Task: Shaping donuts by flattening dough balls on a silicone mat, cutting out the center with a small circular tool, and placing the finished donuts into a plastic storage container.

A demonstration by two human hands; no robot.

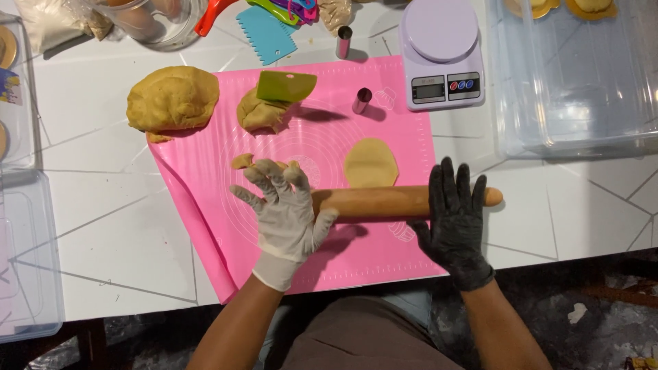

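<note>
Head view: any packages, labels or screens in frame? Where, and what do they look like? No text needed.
Kitchen scale: top, right of the pink mat; lilac, round platform, small grey display, round buttons beside it.
Clear bag of pale powder: top left corner, crumpled.
Printed packet: far left edge, blue and yellow, mostly cut off.
Clear plastic bin: top right, rectangular, no label visible.
</note>
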